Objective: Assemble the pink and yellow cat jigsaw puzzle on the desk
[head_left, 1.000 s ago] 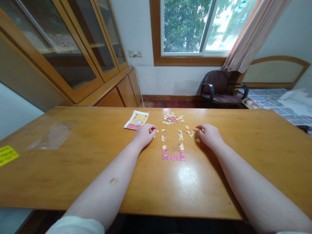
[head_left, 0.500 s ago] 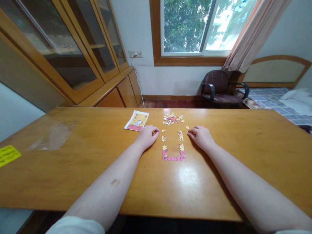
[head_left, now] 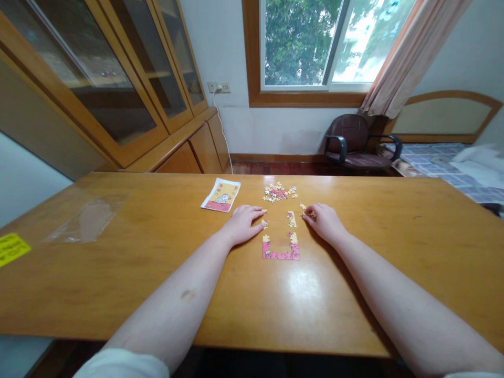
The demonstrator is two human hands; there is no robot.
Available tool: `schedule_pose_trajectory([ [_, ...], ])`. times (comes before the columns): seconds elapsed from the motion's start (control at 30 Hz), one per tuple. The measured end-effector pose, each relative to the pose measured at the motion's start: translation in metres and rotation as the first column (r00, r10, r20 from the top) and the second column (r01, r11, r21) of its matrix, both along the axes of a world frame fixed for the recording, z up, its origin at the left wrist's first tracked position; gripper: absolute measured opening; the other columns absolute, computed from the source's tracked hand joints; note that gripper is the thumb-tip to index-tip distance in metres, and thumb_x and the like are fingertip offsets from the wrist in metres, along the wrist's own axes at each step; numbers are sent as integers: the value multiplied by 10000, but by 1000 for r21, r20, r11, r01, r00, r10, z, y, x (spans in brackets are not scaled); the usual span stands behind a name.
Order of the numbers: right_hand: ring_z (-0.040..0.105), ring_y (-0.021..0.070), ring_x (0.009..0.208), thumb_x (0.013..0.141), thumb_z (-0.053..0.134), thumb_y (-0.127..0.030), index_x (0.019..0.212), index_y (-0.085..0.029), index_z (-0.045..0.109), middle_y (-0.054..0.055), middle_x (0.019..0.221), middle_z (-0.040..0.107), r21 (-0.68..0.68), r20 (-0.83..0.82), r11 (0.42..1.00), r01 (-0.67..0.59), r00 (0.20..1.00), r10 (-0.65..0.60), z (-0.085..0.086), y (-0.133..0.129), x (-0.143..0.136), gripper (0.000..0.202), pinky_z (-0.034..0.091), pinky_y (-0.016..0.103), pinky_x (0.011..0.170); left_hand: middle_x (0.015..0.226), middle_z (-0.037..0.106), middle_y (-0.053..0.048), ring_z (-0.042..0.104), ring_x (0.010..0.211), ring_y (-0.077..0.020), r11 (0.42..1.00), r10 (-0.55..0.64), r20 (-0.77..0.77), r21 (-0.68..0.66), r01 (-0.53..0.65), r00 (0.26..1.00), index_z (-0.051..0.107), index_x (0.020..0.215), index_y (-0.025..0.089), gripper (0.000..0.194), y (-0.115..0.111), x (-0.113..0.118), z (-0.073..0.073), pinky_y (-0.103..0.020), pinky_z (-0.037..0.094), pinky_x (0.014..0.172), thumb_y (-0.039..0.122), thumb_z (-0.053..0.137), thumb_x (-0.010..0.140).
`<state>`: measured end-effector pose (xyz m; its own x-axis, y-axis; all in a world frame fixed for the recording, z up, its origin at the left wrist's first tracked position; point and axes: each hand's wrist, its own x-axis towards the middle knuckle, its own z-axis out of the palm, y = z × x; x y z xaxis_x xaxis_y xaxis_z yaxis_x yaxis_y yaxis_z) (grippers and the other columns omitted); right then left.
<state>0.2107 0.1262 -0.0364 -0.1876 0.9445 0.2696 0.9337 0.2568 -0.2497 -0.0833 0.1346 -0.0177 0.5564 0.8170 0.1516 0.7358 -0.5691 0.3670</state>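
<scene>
My left hand (head_left: pixel 244 224) lies with fingers apart at the left side pieces (head_left: pixel 265 224), its fingertips touching them. Across from it, my right hand (head_left: pixel 321 220) has its fingers pinched beside loose yellow pieces (head_left: pixel 302 206); what sits between the fingertips is too small to name. A joined pink and yellow U-shaped puzzle border (head_left: pixel 281 256) lies between my forearms. Above its right arm is a separate yellow side section (head_left: pixel 292 219). The pile of loose puzzle pieces (head_left: pixel 276 192) rests beyond both hands.
A picture sheet (head_left: pixel 221 195) lies beyond my left hand on the wooden table (head_left: pixel 157 273). Farther left are a clear plastic bag (head_left: pixel 92 219) and a yellow label (head_left: pixel 12 249). A chair (head_left: pixel 350 140) stands behind the table.
My left hand has moved slightly right and opened from a closed pose, its fingertips now over the left side pieces. My right hand has barely moved.
</scene>
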Motion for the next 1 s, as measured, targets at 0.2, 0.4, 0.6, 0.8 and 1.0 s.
schedule_pose_trajectory([
  [0.2, 599, 187, 755, 810, 629, -298, 793, -202, 668, 45, 792, 694, -20, -98, 1000, -21, 995, 19, 2, -1, 0, 105, 410, 282, 685, 1256, 614, -46, 497, 1160, -244, 1000, -27, -9, -16, 27, 1000, 593, 1246, 245, 430, 1, 0, -2, -437, 335, 1030, 407, 524, 854],
  [0.4, 617, 175, 739, 811, 590, -272, 819, -205, 708, 48, 815, 710, -84, -320, 994, 66, 943, -90, 6, -5, -2, 136, 442, 275, 678, 1240, 623, -44, 511, 1142, -238, 999, -31, 19, 6, 31, 999, 608, 1225, 240, 406, 1, 0, -1, -428, 352, 1022, 384, 538, 852],
  [0.6, 630, 174, 722, 804, 573, -277, 873, -194, 716, 45, 799, 717, -154, -419, 983, 98, 895, -155, 3, -5, -1, 179, 456, 283, 672, 1233, 624, -51, 513, 1141, -235, 999, -23, 40, 25, 22, 999, 620, 1205, 240, 388, 3, -1, -3, -430, 367, 1017, 398, 530, 862],
  [0.8, 623, 171, 701, 797, 571, -289, 865, -190, 715, 50, 791, 716, -159, -419, 984, 83, 897, -143, 2, -5, -2, 187, 454, 284, 660, 1228, 626, -59, 515, 1143, -235, 999, -20, 47, 45, 18, 999, 626, 1197, 222, 386, 4, -2, -5, -421, 372, 1019, 386, 535, 860],
  [1.0, 604, 164, 666, 795, 558, -308, 880, -186, 715, 45, 761, 703, -175, -418, 982, 74, 897, -143, 2, -6, -2, 217, 446, 283, 646, 1226, 628, -54, 516, 1141, -236, 999, -15, 44, 32, 14, 999, 630, 1193, 226, 386, 5, -1, -5, -419, 375, 1017, 391, 528, 859],
])
